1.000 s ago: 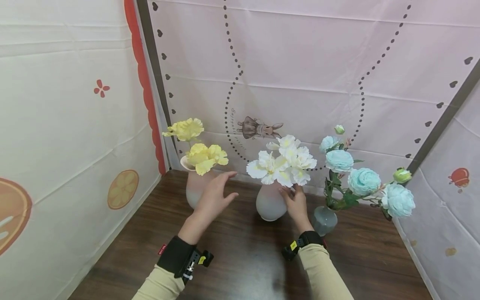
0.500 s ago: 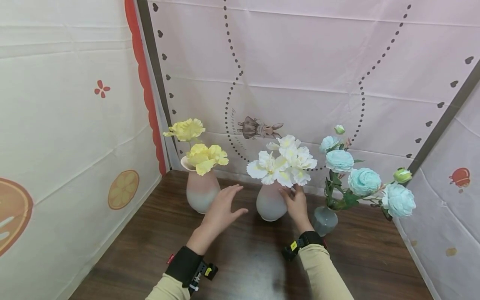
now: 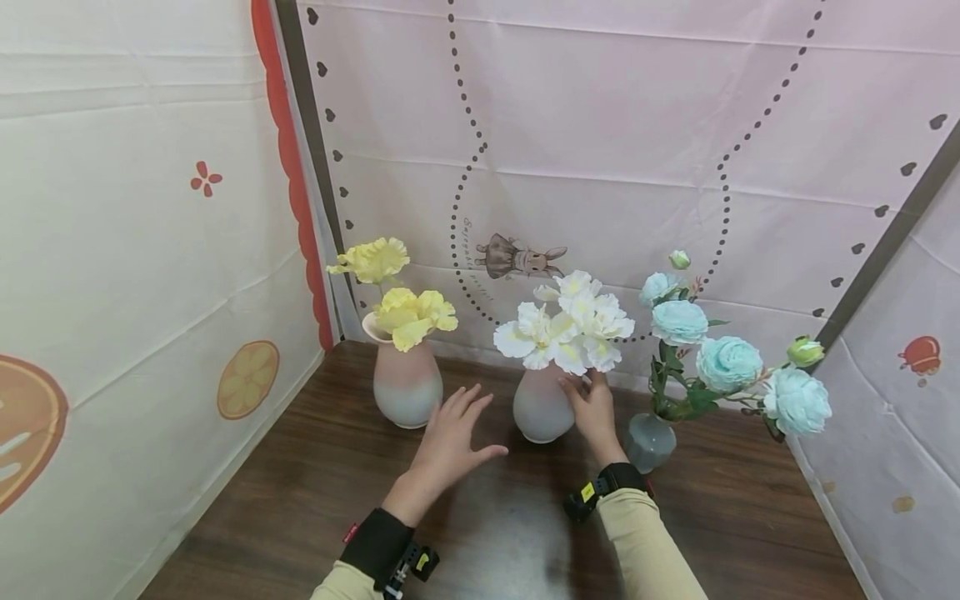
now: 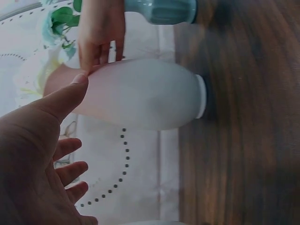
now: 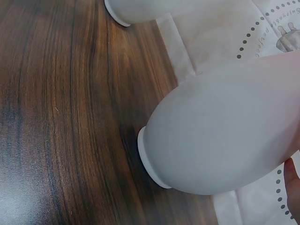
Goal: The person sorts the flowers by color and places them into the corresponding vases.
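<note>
A pink-and-white vase (image 3: 542, 408) with white flowers (image 3: 573, 321) stands upright in the middle of the table. My right hand (image 3: 592, 412) holds it at the upper right side, thumb to the front, other fingers partly hidden behind the neck. Its rounded body fills much of the right wrist view. My left hand (image 3: 447, 446) hovers over the table between this vase and the left one, fingers spread and holding nothing. In the left wrist view its thumb overlaps the vase's neck. The left vase (image 3: 407, 387), also pink and white, bears yellow flowers (image 3: 405, 312).
To the right of my right hand stands a small blue-grey glass vase (image 3: 651, 442) with pale blue flowers (image 3: 727, 364) leaning out to the right. The dark wooden table (image 3: 247, 517) is enclosed by printed cloth walls (image 3: 615, 108) at the back and sides.
My left hand has drawn back from in front of the left vase, moving toward me and slightly right, uncovering the vase's body. My right hand and the flowers stay as they were.
</note>
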The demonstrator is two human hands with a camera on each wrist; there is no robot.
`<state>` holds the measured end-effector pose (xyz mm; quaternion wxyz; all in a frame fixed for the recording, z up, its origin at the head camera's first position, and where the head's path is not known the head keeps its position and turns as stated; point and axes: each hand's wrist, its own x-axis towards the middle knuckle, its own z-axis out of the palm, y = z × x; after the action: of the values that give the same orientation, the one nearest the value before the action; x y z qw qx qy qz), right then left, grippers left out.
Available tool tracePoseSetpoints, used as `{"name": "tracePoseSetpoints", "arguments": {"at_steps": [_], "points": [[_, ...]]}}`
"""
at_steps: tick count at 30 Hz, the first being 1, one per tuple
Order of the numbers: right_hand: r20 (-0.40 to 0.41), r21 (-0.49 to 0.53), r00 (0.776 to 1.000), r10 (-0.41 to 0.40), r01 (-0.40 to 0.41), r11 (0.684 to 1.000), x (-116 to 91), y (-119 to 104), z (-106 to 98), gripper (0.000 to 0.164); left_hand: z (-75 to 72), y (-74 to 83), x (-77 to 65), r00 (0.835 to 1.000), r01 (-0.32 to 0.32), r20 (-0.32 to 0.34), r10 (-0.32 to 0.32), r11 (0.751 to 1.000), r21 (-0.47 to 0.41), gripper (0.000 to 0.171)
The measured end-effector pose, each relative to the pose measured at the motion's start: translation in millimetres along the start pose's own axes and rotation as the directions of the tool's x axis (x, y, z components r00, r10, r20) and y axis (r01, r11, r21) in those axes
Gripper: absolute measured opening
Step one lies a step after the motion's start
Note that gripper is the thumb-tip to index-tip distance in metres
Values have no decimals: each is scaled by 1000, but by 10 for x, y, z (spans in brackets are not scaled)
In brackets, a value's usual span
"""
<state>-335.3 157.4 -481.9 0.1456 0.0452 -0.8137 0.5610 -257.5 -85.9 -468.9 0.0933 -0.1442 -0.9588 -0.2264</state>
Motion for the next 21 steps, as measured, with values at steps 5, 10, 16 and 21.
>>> {"name": "tracePoseSetpoints", "arguments": {"at_steps": [5,10,16,21], "points": [[-9,9,1000,5,-5,1000,1,-1,1,66,107,-20,-39,1000,6,13,-6,999,39,85],[-10,24,1000,-14,15,1000,-29,3,-12,67,196,-14,-98,999,14,37,-15,999,30,86],[36,-53,999,-32,34,998,-140,33,-71,79,237,-19,-123,999,19,49,-20,999,28,88],[172,-217,981,-92,129,968,-304,70,-145,93,260,-44,-122,998,24,49,-28,997,72,91]]}}
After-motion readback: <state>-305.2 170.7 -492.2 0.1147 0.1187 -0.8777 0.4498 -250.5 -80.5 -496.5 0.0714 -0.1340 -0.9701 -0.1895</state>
